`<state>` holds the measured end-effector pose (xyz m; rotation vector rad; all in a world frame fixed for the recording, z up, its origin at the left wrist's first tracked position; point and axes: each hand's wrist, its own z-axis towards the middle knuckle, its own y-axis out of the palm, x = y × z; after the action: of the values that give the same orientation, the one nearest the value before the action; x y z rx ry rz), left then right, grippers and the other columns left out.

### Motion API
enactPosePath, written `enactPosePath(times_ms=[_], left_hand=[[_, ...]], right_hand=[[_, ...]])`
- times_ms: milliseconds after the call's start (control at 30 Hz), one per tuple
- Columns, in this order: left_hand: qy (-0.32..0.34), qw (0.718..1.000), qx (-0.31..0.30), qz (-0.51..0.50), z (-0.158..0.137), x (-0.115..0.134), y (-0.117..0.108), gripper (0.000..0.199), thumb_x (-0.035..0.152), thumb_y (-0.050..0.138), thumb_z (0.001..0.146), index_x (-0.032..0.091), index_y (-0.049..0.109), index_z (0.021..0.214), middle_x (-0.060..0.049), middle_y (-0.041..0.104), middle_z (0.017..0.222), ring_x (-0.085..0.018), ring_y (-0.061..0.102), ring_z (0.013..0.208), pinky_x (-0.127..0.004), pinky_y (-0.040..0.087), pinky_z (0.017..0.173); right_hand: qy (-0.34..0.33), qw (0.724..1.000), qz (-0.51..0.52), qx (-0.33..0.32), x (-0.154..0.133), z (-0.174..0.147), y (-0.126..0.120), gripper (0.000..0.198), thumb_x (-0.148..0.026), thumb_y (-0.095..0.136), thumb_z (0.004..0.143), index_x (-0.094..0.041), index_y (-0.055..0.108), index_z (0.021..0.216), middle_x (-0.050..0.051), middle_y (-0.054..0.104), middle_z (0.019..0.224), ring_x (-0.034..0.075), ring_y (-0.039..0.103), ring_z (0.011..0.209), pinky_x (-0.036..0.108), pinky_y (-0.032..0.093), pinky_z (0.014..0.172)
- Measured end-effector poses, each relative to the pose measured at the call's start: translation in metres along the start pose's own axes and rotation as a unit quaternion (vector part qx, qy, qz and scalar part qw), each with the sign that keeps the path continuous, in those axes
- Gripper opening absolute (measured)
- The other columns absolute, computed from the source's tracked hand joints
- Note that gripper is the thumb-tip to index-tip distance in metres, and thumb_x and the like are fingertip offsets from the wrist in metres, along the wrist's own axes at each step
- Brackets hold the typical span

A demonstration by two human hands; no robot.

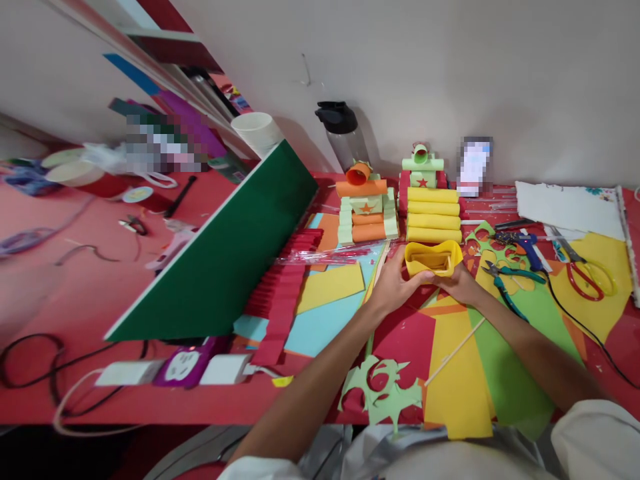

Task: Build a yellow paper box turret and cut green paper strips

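Note:
Between both hands is a yellow folded paper box [419,268], open at the top, with more folded yellow layers inside. My left hand [395,283] grips its left side, thumb along the near wall. My right hand [461,281] closes on the right side, its fingers partly hidden by the paper. Just behind stand several yellow paper rolls [433,209] in a stack. An orange and pale green paper model [367,205] with a star on it stands to their left. Another green and red model [423,175] is farther back.
Pliers [511,273], a glue gun [527,250] and scissors [583,267] lie at the right. Green paper offcuts [383,393] and a thin stick [455,351] are near the front edge. A green board [225,253] leans at left; a bottle [345,137] stands behind.

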<state>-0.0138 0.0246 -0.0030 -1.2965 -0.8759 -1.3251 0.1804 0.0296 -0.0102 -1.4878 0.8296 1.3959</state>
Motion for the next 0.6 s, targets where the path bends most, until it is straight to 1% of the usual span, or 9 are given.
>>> enactPosePath(times_ms=[100,167,233,300,367,433,500,600], left_hand=[[-0.017,0.999,0.018,-0.037,0.000,0.001,0.007,0.056,0.051,0.080,0.084,0.018,0.059,0.125,-0.010,0.073,0.121,-0.027,0.072,0.111,-0.036,0.060,0.092],[-0.021,0.998,0.020,-0.053,0.000,0.000,0.008,0.055,0.052,0.078,0.086,0.018,0.059,0.125,-0.010,0.073,0.120,-0.027,0.073,0.109,-0.036,0.060,0.090],[-0.010,0.999,0.007,-0.043,0.000,0.000,0.005,0.053,0.053,0.075,0.089,0.018,0.060,0.126,-0.011,0.073,0.122,-0.027,0.072,0.111,-0.037,0.060,0.093],[0.016,1.000,-0.019,-0.011,0.000,0.001,-0.001,0.050,0.054,0.068,0.095,0.018,0.061,0.129,-0.012,0.073,0.127,-0.028,0.070,0.117,-0.039,0.057,0.100],[0.035,0.997,-0.044,0.043,-0.001,0.006,-0.007,0.047,0.054,0.057,0.102,0.018,0.061,0.132,-0.012,0.072,0.129,-0.029,0.068,0.121,-0.039,0.054,0.104],[0.031,0.989,-0.055,0.136,-0.004,0.013,-0.013,0.045,0.053,0.045,0.107,0.017,0.062,0.129,-0.013,0.074,0.124,-0.029,0.069,0.118,-0.040,0.054,0.101],[0.020,0.965,-0.051,0.257,-0.007,0.021,-0.017,0.044,0.050,0.037,0.109,0.016,0.065,0.116,-0.013,0.075,0.112,-0.030,0.071,0.107,-0.040,0.055,0.091],[0.013,0.914,-0.048,0.402,-0.010,0.030,-0.015,0.044,0.042,0.030,0.111,0.016,0.062,0.095,-0.012,0.072,0.089,-0.028,0.072,0.084,-0.038,0.052,0.076]], right_hand=[[-0.001,1.000,0.012,-0.004,0.000,-0.001,0.000,0.061,-0.063,0.076,0.083,-0.022,0.067,0.127,0.012,0.077,0.125,0.033,0.073,0.117,0.054,0.058,0.108],[0.009,1.000,0.013,0.000,0.001,-0.001,0.001,0.057,-0.061,0.075,0.085,-0.022,0.068,0.126,0.011,0.078,0.121,0.032,0.074,0.113,0.054,0.061,0.104],[0.007,1.000,0.008,0.009,0.002,-0.002,0.001,0.055,-0.059,0.073,0.087,-0.023,0.067,0.129,0.011,0.077,0.127,0.032,0.073,0.117,0.054,0.060,0.106],[0.002,1.000,-0.003,0.023,0.004,-0.002,0.002,0.056,-0.057,0.072,0.088,-0.024,0.065,0.133,0.011,0.073,0.135,0.031,0.069,0.125,0.055,0.054,0.114],[0.001,0.999,-0.017,0.037,0.007,-0.002,0.002,0.060,-0.057,0.073,0.087,-0.024,0.062,0.136,0.010,0.069,0.142,0.031,0.064,0.133,0.057,0.047,0.121],[0.007,0.999,-0.029,0.042,0.012,-0.003,0.003,0.060,-0.058,0.073,0.087,-0.025,0.062,0.136,0.010,0.068,0.143,0.031,0.061,0.136,0.059,0.042,0.124],[0.015,0.998,-0.039,0.048,0.017,-0.004,0.003,0.060,-0.060,0.072,0.087,-0.024,0.062,0.135,0.011,0.068,0.142,0.032,0.060,0.137,0.061,0.042,0.123],[0.023,0.997,-0.051,0.054,0.024,-0.006,0.003,0.063,-0.061,0.074,0.087,-0.024,0.060,0.136,0.012,0.068,0.140,0.033,0.061,0.135,0.062,0.045,0.120]])
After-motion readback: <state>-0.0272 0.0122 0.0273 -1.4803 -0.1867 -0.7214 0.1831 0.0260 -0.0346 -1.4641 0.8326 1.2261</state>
